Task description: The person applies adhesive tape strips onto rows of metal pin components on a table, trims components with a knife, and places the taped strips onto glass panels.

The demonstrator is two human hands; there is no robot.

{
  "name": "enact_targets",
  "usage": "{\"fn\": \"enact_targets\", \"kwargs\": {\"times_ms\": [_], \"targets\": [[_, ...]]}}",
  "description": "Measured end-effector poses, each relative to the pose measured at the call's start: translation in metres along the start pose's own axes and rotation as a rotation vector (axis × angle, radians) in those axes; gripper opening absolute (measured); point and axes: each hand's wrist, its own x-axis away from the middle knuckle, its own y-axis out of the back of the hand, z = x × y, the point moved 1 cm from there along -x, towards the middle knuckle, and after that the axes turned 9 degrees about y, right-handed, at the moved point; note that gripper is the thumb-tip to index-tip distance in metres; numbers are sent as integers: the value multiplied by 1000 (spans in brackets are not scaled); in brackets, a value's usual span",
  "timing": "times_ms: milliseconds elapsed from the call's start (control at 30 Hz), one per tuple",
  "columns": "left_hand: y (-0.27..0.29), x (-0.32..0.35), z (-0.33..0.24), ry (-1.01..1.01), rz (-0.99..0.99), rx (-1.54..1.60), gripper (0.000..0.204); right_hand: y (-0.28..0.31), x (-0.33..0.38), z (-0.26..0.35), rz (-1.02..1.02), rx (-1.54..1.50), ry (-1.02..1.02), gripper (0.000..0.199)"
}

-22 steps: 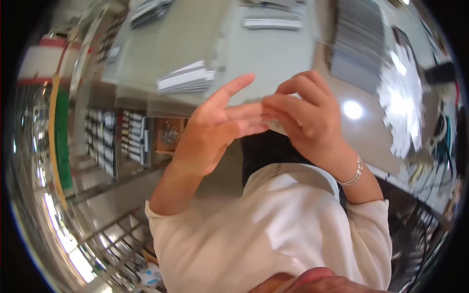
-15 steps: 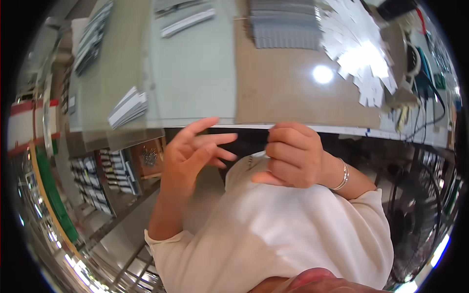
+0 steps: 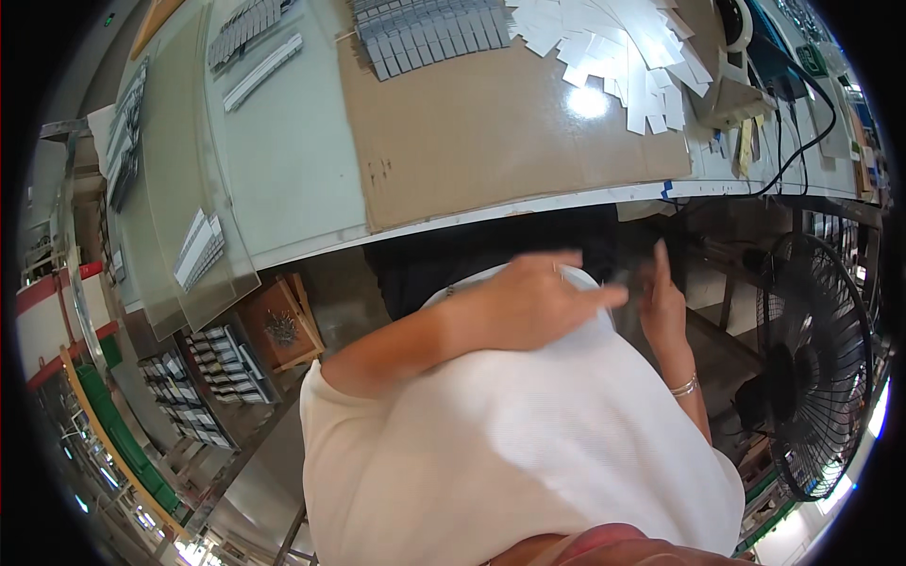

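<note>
Head view: the left hand (image 3: 540,304) is hanging loosely open, visibly empty; the right hand (image 3: 663,307) is pointing one finger, its hold I cannot tell; cardboard (image 3: 510,141) is lying along the near edge of the table (image 3: 713,177).

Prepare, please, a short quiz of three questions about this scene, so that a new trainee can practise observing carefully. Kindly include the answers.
1. True or false: the right hand has a bracelet at its wrist.

2. Fill in: in the picture, the white strips lie to the ____ of the grey strips lined up on the brown sheet.

3. Where does the left hand appear?
A. Over the table
B. In front of the person's body
C. Inside the wooden box

Key: 1. True. 2. right. 3. B.
</note>
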Motion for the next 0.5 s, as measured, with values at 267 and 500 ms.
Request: {"fn": "enact_targets", "kwargs": {"times_ms": [267,500], "targets": [[44,20,12,169,-613,-743,37,24,-21,8,-162,292,211,27],[29,30,24,529,-493,-997,52,42,-119,25,-188,319,434,66]]}}
